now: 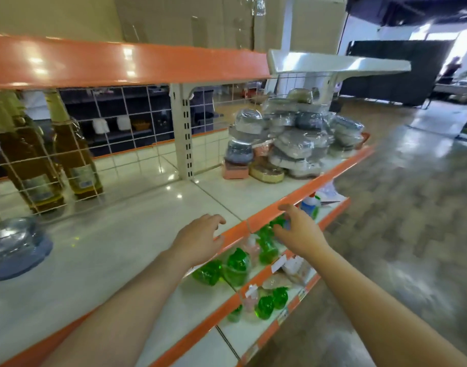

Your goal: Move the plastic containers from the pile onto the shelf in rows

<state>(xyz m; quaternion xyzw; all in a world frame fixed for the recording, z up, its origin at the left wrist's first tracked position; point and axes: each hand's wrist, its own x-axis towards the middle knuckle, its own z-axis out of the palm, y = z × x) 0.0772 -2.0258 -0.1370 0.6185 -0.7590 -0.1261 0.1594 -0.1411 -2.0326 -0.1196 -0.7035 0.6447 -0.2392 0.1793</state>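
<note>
Plastic containers (295, 139) lie heaped in a pile at about one o'clock, toward the far right end of the white shelf (137, 234), each one sealed in clear crinkled film. By their look they should be light and fairly stiff, but the film is glossy and likely slippery, so a one-sided pinch could slide off. The heap is loose and uneven; pulling from low down could topple the ones above, so taking from the top seems safer, with palms pressed on two opposite sides below the lid rim. One wrapped grey container (16, 250) already sits alone at nine o'clock, near the left end of the same shelf, just in front of the two oil bottles (49, 152) behind wire mesh. Both hands are empty: the left hand (200, 239) hovers with fingers loosely spread over the orange front lip, and the right hand (298, 231) is likewise spread, just beyond that lip, well short of the pile.
</note>
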